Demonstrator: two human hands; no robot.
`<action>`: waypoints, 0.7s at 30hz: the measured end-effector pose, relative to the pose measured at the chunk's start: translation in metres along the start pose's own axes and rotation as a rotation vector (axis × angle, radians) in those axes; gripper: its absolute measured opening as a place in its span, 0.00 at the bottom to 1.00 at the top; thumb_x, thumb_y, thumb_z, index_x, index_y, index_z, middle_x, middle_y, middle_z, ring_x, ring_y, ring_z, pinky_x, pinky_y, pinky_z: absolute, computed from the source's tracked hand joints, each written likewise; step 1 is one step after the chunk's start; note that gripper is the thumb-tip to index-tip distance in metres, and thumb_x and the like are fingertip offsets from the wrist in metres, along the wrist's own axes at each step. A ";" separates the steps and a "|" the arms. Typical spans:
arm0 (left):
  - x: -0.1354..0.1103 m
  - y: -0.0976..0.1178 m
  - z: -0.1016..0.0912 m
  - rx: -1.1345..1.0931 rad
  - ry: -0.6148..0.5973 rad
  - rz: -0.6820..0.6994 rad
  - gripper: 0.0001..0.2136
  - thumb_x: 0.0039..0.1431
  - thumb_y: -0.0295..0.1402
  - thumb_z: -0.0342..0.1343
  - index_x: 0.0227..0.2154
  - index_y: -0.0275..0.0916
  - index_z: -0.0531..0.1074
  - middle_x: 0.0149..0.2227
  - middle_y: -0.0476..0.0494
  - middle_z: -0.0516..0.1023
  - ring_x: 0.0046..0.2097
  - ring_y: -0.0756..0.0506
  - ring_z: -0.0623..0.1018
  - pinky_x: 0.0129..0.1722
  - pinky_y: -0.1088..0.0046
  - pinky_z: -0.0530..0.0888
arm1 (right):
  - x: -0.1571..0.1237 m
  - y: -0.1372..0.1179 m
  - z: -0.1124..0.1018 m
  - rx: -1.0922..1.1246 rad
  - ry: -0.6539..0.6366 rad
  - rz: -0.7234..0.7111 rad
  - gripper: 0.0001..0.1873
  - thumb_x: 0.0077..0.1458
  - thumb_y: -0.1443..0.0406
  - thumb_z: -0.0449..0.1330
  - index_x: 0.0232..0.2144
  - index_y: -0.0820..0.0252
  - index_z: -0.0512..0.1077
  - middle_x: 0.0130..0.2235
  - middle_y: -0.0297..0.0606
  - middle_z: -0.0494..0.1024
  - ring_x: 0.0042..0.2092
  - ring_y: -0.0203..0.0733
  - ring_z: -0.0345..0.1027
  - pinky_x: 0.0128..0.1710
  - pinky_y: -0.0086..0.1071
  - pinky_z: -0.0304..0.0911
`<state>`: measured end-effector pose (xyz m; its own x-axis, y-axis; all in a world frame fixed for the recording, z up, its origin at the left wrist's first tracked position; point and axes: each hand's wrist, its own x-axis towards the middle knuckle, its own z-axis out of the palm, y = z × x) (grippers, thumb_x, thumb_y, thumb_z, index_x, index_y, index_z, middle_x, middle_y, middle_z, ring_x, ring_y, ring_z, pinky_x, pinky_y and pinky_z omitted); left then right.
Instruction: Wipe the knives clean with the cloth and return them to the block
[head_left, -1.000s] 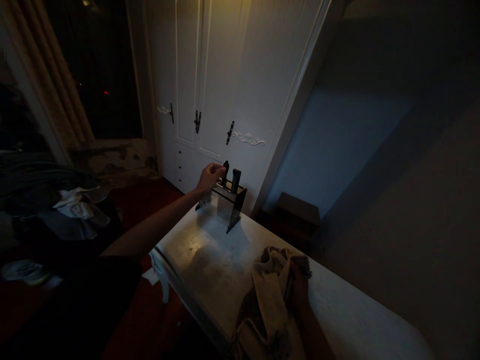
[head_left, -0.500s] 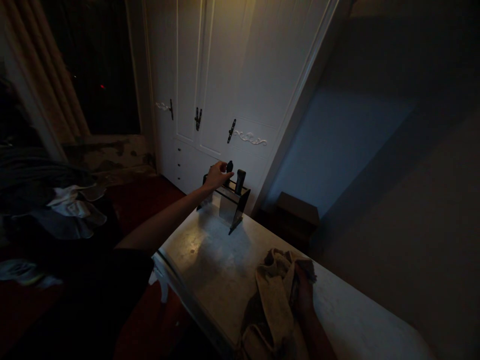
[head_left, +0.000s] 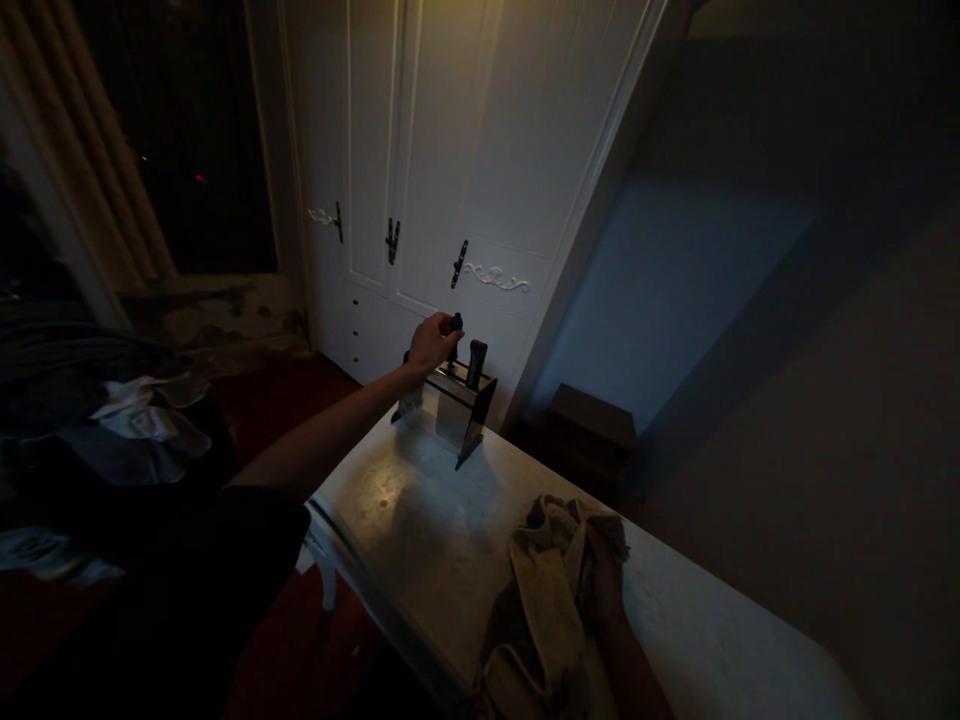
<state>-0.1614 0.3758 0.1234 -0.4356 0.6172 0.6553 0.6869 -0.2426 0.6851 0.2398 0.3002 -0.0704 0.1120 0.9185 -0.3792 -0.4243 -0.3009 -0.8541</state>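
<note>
My left hand (head_left: 432,342) reaches across to a knife block (head_left: 448,418) with clear sides and dark ends. Its thumb and fingers pinch the black handle of a knife (head_left: 456,322), whose blade I cannot make out. A second black knife handle (head_left: 476,362) stands in the block, just right of that hand. Nearer to me, my right hand (head_left: 604,585) is closed on a crumpled beige-brown cloth (head_left: 551,590), its fingers partly hidden in the folds. The cloth hangs over the pale tabletop (head_left: 427,540).
A white wardrobe (head_left: 517,160) with dark handles rises behind the table. To the right stands a low brown cabinet (head_left: 596,415) by the wall. Heaped clothes (head_left: 146,415) lie at the left, beside the red floor (head_left: 270,395). The room is dim.
My left hand has risen slightly, and the pinched knife handle has come up a little from the block with it. My right hand and the cloth are almost unchanged.
</note>
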 end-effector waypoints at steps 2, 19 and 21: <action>0.007 0.011 -0.005 -0.016 0.029 0.018 0.09 0.51 0.31 0.62 0.35 0.34 0.73 0.36 0.43 0.77 0.38 0.46 0.76 0.41 0.69 0.70 | -0.001 -0.001 0.000 -0.009 0.013 -0.009 0.31 0.27 0.52 0.73 0.35 0.63 0.75 0.35 0.43 0.80 0.37 0.52 0.75 0.36 0.39 0.72; 0.094 0.096 -0.052 -0.134 0.367 0.341 0.15 0.50 0.37 0.66 0.36 0.35 0.69 0.37 0.42 0.76 0.37 0.47 0.75 0.41 0.69 0.73 | 0.020 0.006 -0.009 -0.102 0.002 -0.044 0.31 0.26 0.50 0.72 0.31 0.66 0.76 0.33 0.42 0.79 0.35 0.47 0.72 0.32 0.35 0.68; 0.095 0.107 -0.055 -0.153 0.341 0.348 0.16 0.51 0.38 0.66 0.36 0.35 0.69 0.37 0.42 0.75 0.37 0.47 0.75 0.41 0.69 0.73 | 0.023 0.008 -0.011 -0.117 -0.018 -0.070 0.31 0.27 0.50 0.71 0.32 0.66 0.76 0.33 0.41 0.79 0.36 0.47 0.72 0.34 0.35 0.68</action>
<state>-0.1616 0.3669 0.2761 -0.3786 0.2072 0.9020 0.7432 -0.5128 0.4298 0.2487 0.3160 -0.0894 0.1210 0.9424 -0.3120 -0.3078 -0.2632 -0.9143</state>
